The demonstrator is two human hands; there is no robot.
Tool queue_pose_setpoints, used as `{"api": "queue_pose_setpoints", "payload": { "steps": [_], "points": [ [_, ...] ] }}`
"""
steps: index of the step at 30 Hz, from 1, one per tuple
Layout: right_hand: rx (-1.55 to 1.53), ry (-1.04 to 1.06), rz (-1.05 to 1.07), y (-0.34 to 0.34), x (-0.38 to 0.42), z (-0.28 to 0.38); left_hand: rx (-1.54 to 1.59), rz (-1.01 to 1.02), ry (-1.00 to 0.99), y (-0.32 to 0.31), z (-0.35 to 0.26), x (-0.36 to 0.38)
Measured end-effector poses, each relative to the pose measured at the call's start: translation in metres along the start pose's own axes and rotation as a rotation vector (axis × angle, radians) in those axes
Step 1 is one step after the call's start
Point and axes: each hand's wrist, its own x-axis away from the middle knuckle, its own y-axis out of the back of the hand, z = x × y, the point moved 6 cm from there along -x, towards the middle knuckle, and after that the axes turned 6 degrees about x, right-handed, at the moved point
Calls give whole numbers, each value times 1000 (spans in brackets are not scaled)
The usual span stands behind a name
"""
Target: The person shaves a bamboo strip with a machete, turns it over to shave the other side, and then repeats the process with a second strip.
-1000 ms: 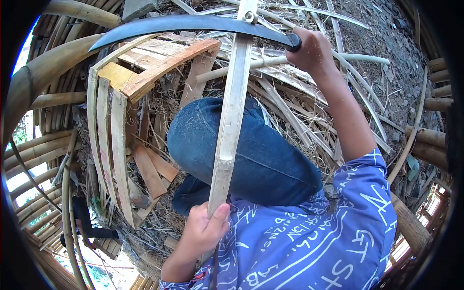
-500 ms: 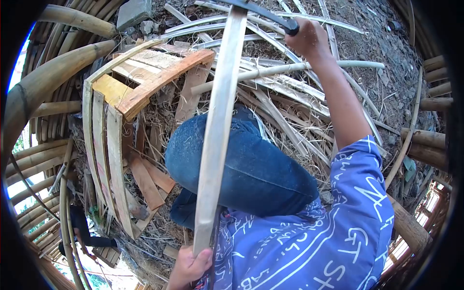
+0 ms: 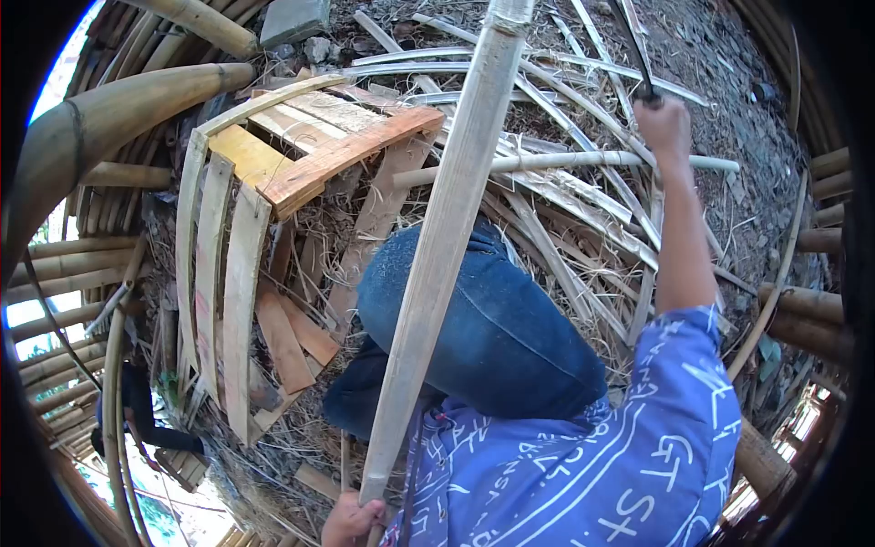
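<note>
Left hand (image 3: pixel 354 520) grasping lower end of long strip (image 3: pixel 447 228), below knee (image 3: pixel 387 278). Right hand (image 3: pixel 667 129) clenched around handle of knife (image 3: pixel 635 46), above right of knee. Crate (image 3: pixel 241 310) left of knee.

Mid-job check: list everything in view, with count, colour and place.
Bamboo strip: 1, pale tan, from the left hand to the top edge
Knife: 1, dark, in the right hand, partly out of view
Wooden frame: 1, tan and orange-brown, left of the knee
Loose strips: many, pale, on the ground ahead
Thin pole: 1, pale, lying across them
Block: 1, grey, top left
Bamboo poles: many, yellow-brown, both sides
Other person: 1, dark clothes, lower left
Jeans: 1 pair, blue, centre
Shirt: 1, blue-purple with white lettering, bottom
Left hand: 1, bare, bottom
Right hand: 1, bare, upper right
</note>
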Motion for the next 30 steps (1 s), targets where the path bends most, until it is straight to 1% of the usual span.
{"api": "queue_pose_setpoints", "payload": {
  "steps": [1,3,4,5,7,9,11,13,14,15,16,17,18,21,22,24,25,26,27,28,29,30],
  "points": [
    [-37,-22,-17,1,15,-4,6,6,-6,5,7,-4],
    [-57,-61,15,1,39,-10,98,111,18,11,10,-7],
    [-146,-102,27,0,53,-10,193,111,44,14,6,-4],
    [-237,-138,37,1,65,-7,190,110,45,12,-11,-4],
    [-278,-146,62,9,88,6,57,-78,92,17,-34,-2],
    [-355,-158,70,7,104,3,88,-68,79,18,-36,-6],
    [-543,-183,111,3,117,4,14,-179,187,17,-58,-11],
    [-585,-204,148,18,126,18,-40,-210,113,13,-93,-12],
    [-687,-209,141,27,130,28,-20,-179,99,13,-98,-14],
    [-748,-202,154,40,133,39,42,-237,56,11,-108,-10],
    [-779,-186,152,53,135,47,3,-258,24,11,-117,-11],
    [-810,-173,149,64,137,53,-40,-278,-6,12,-122,-10],
    [-812,-154,126,75,138,60,-41,-194,-50,25,-106,-19],
    [-933,-140,73,97,146,78,-60,-261,-195,30,-129,-20],
    [-957,-118,76,104,149,83,-50,-268,-200,30,-132,-21],
    [-937,-83,112,108,157,88,-168,-346,-230,32,-137,-20],
    [-914,-60,139,109,160,91,-157,-350,-235,31,-141,-22],
    [-906,14,141,112,163,98,-215,-375,-264,30,-148,-23],
    [-909,40,170,112,166,103,-274,-400,-290,28,-152,-24],
    [-885,35,197,109,170,106,-386,-447,-386,31,-153,-26],
    [-860,32,222,106,174,109,-375,-452,-391,29,-156,-26],
    [-826,93,240,107,177,116,-476,-507,-461,25,-171,-23]
  ]
}}
